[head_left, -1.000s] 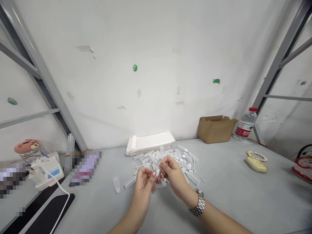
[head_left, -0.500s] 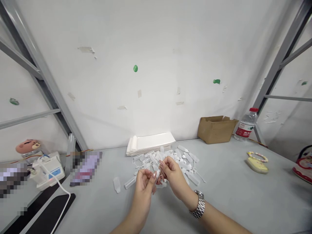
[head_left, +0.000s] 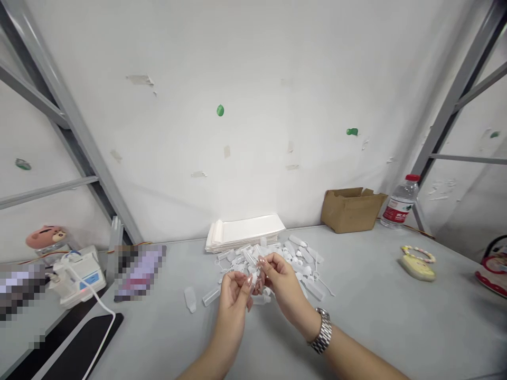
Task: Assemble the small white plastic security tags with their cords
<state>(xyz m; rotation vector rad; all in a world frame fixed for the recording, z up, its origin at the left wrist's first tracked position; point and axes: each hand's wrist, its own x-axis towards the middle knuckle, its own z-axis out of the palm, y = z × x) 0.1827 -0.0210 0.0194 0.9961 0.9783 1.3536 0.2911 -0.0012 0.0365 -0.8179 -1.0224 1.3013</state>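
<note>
**Bench inventory, one moment, left to right**

Items stand along the back of a grey table (head_left: 396,327) against a white wall.

Far left: a pink cartoon-faced figure (head_left: 45,237) sits on a clear jar (head_left: 47,253), its contents unreadable. Just beside it is a white device with a blue label (head_left: 77,277), its white cable (head_left: 103,311) trailing across a black pad (head_left: 81,351). Two pixelated patches (head_left: 139,273) cannot be identified.

Centre: a stack of flat white paper sleeves (head_left: 243,233) lies against the wall, touching the back of a heap of translucent plastic tubes and caps (head_left: 295,264). Two loose tubes (head_left: 211,295) lie apart, left of the heap.

Over the heap, the left hand (head_left: 233,306) is half-curled; whether it has hold of anything cannot be told. The right hand (head_left: 282,282), with a steel wristwatch (head_left: 325,331), pinches a small clear plastic piece (head_left: 255,276) between its fingers.

Right: an open cardboard box (head_left: 350,211), flaps up, its inside hidden. Next comes a water bottle (head_left: 401,202) with a red cap and label, then a yellow beaded trinket (head_left: 416,264). At the edge sits a red-and-white bag (head_left: 494,274).
</note>
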